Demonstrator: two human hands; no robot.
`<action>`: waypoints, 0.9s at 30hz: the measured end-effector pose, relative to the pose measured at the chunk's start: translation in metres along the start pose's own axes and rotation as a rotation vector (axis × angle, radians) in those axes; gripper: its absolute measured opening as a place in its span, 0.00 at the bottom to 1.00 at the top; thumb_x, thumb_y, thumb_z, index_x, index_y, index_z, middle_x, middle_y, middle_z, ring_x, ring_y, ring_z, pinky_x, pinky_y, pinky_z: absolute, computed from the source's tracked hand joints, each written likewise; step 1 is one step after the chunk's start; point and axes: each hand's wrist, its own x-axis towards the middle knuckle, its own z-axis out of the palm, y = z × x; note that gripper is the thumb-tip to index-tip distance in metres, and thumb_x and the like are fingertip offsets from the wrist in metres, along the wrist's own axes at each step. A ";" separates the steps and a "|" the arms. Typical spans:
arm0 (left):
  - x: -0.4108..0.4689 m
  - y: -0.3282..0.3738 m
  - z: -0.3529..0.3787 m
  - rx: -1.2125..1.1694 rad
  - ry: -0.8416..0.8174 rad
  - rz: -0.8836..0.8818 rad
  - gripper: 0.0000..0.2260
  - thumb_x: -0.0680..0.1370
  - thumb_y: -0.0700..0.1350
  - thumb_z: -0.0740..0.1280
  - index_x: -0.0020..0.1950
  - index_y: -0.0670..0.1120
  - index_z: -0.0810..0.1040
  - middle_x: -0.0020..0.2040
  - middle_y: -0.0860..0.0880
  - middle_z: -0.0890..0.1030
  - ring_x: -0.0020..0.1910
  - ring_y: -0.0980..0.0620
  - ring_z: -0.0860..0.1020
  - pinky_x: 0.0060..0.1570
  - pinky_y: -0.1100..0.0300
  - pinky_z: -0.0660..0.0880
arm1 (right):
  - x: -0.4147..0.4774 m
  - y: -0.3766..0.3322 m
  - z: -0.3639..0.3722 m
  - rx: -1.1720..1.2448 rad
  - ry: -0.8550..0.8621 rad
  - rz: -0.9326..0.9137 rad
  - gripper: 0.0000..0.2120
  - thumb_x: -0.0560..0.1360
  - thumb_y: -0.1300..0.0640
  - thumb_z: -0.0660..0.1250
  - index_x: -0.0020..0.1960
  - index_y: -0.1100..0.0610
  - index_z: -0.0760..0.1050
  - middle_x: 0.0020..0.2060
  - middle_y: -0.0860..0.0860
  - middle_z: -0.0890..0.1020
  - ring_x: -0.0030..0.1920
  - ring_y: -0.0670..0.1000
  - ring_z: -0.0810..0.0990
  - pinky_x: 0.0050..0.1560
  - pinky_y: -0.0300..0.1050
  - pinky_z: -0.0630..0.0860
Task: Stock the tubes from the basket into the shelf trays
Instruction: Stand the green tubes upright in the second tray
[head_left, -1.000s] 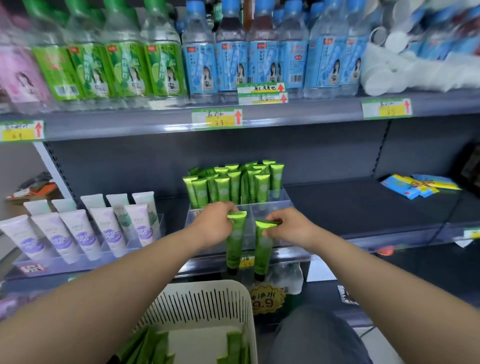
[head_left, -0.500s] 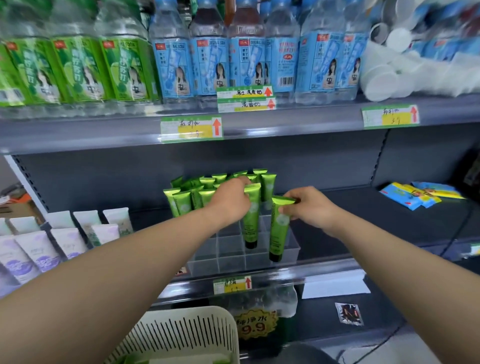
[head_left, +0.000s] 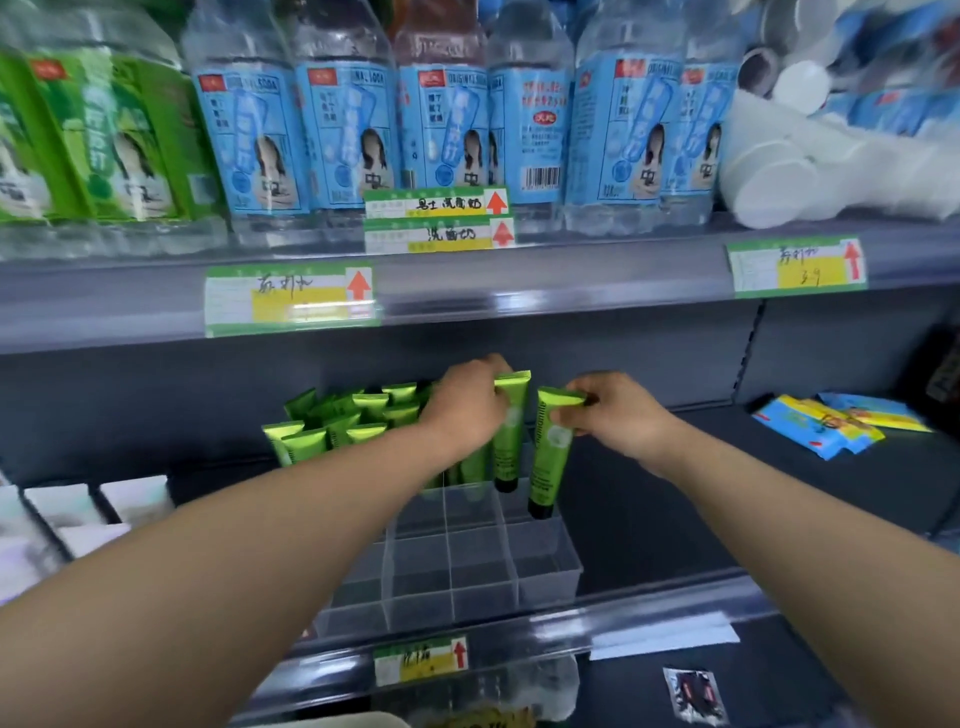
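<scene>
My left hand (head_left: 465, 405) grips the crimped top of a green tube (head_left: 509, 441), cap down, over the back cells of the clear divided tray (head_left: 545, 571) on the middle shelf. My right hand (head_left: 613, 415) pinches the top of a second green tube (head_left: 549, 457), which hangs cap down just above a cell on the tray's right side. Several green tubes (head_left: 332, 421) stand in the tray's back rows, behind my left forearm. The tray's front cells hold nothing. Of the basket only a sliver of white rim (head_left: 374, 719) shows at the bottom edge.
The upper shelf (head_left: 571, 291) with blue and green bottles (head_left: 343, 130) hangs low over the tray. White tubes (head_left: 67, 514) stand at the left. Blue and yellow packets (head_left: 831, 421) lie on the shelf to the right. Price tags line the shelf edges.
Both hands have carried their tubes up from above the basket and back over the tray. The view has tilted up, so the basket has nearly dropped out of sight.
</scene>
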 end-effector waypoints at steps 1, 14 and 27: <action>0.005 0.000 0.002 0.004 0.010 0.013 0.13 0.76 0.37 0.61 0.58 0.46 0.76 0.55 0.43 0.81 0.53 0.43 0.78 0.49 0.59 0.71 | 0.004 0.002 0.000 -0.010 0.011 -0.008 0.08 0.71 0.62 0.70 0.35 0.54 0.75 0.33 0.53 0.76 0.37 0.51 0.73 0.43 0.44 0.69; 0.037 -0.015 0.025 0.018 0.052 -0.006 0.11 0.75 0.36 0.61 0.54 0.44 0.78 0.54 0.43 0.81 0.54 0.43 0.78 0.51 0.58 0.71 | 0.034 0.017 0.015 0.051 0.117 -0.109 0.05 0.74 0.64 0.67 0.39 0.57 0.75 0.32 0.50 0.75 0.34 0.46 0.71 0.34 0.36 0.67; 0.038 -0.026 0.054 0.068 -0.007 -0.027 0.15 0.74 0.34 0.62 0.60 0.44 0.76 0.58 0.42 0.79 0.58 0.45 0.76 0.55 0.61 0.69 | 0.049 0.041 0.045 -0.161 0.061 -0.108 0.10 0.77 0.67 0.59 0.51 0.58 0.78 0.42 0.48 0.73 0.45 0.49 0.72 0.34 0.34 0.63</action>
